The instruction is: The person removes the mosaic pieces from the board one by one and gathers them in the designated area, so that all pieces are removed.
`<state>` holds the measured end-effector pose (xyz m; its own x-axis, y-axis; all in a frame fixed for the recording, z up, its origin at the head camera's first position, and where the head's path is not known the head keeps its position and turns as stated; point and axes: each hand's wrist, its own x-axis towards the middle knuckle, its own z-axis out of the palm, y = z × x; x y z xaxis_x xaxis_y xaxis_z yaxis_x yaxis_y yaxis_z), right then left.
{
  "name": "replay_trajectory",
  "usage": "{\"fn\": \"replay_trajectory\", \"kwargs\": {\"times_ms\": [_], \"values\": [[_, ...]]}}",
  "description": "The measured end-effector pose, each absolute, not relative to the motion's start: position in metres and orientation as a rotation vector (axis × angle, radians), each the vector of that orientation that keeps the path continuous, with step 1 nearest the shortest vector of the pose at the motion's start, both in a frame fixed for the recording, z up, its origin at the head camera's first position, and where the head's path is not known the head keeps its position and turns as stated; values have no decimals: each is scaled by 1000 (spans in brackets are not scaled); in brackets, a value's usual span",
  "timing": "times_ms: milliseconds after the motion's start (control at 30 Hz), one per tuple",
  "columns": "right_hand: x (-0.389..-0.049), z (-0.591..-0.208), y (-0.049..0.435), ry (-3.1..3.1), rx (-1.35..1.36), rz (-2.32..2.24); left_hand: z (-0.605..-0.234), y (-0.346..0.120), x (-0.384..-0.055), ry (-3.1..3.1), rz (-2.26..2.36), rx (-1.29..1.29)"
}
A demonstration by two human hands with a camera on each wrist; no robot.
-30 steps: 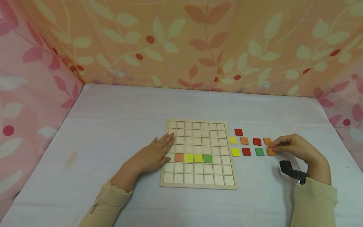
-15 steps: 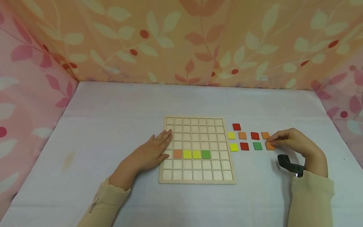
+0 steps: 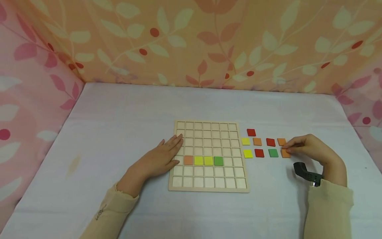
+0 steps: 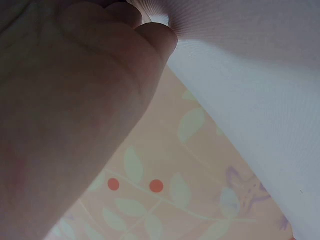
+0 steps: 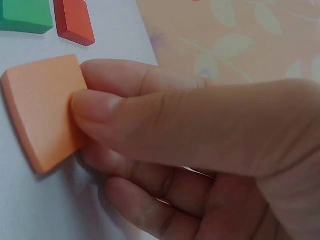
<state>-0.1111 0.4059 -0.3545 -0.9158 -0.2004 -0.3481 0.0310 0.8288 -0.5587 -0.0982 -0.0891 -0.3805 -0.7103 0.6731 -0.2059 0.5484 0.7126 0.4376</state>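
Note:
My left hand (image 3: 159, 159) lies with straight fingers over the left edge of a wooden grid board (image 3: 209, 190). One row of the board holds a salmon-orange tile (image 3: 188, 160), two yellow tiles and a green tile (image 3: 219, 161). Right of the loose tiles, my right hand (image 3: 311, 151) pinches an orange tile (image 5: 45, 110) between thumb and fingers at its edge. That tile is at the near right end of the group, at or just off the cloth. The left wrist view shows mostly the underside of my left hand (image 4: 85, 100); the board is hidden there.
Several loose tiles lie between board and right hand: a red tile (image 3: 251, 132) at the back, two yellow, another green tile (image 3: 273, 153), more red and orange ones. A black curved wrist device (image 3: 307, 173) sits by the right cuff. Floral fabric (image 3: 203, 43) hangs behind the white-covered table.
The head view shifts slightly as a whole. Against the board and tiles, both hands stay in nearly the same places, the right one at the same orange tile.

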Motion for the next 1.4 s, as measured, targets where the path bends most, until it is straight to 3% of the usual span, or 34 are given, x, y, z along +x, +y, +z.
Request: {"fn": "replay_trajectory", "kwargs": {"times_ms": [1400], "values": [[-116, -347, 386, 2605, -82, -900, -378, -88, -101, 2551, 481, 936]]}}
